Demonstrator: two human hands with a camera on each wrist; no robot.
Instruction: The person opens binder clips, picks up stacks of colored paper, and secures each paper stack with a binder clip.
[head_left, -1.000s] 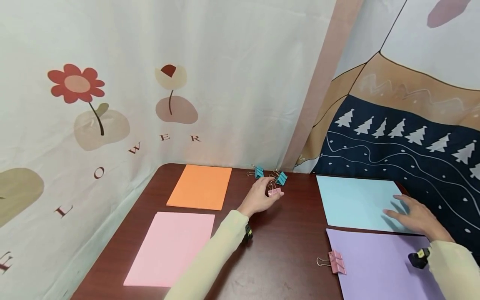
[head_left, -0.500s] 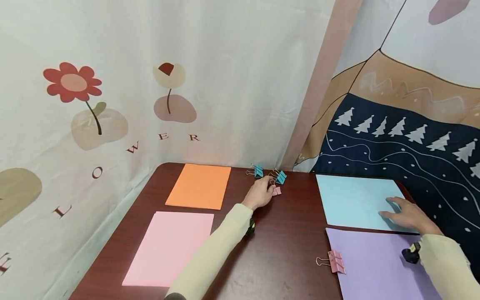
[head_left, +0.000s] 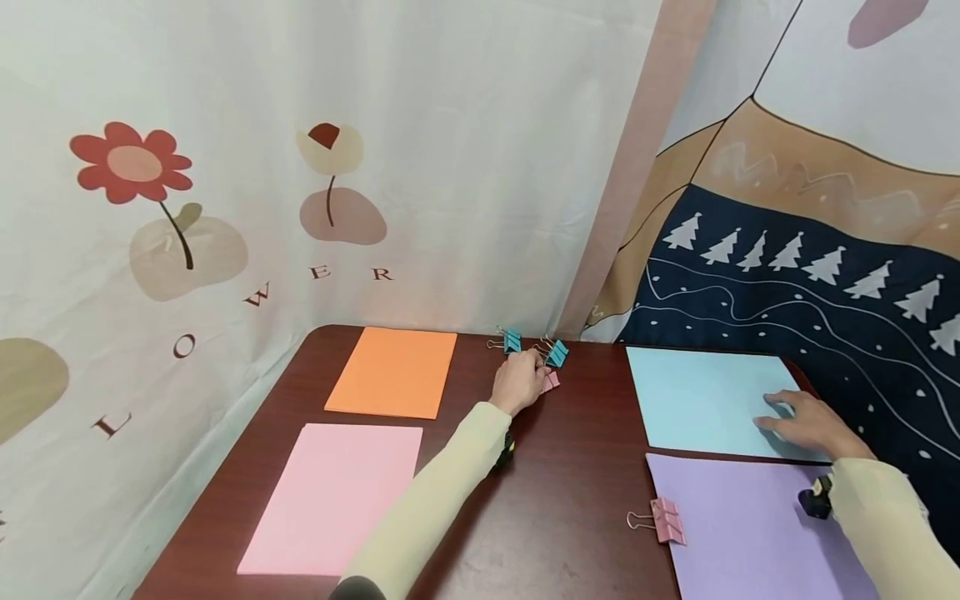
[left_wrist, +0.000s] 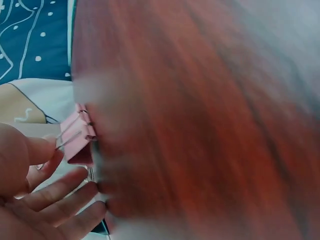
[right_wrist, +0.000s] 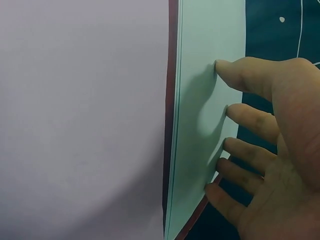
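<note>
My left hand (head_left: 519, 382) is at the back of the table, thumb and index finger pinching the wire handle of a pink binder clip (head_left: 551, 381). The left wrist view shows that clip (left_wrist: 77, 137) at the fingertips. Two teal clips (head_left: 512, 341) (head_left: 556, 352) lie just beyond the hand. My right hand (head_left: 812, 423) is over the right part of the light blue paper (head_left: 705, 400), fingers spread and holding nothing; its fingertips are at the paper (right_wrist: 200, 115) in the right wrist view.
Purple paper (head_left: 750, 517) with a pink clip (head_left: 667, 521) on its left edge lies at the front right. Orange paper (head_left: 393, 372) and pink paper (head_left: 333, 498) lie on the left of the brown table (head_left: 555, 508). Curtains (head_left: 450, 167) hang behind.
My left hand has closed its thumb and finger on the pink clip's handle. My right hand has shifted slightly left over the blue paper. The head view has moved a little.
</note>
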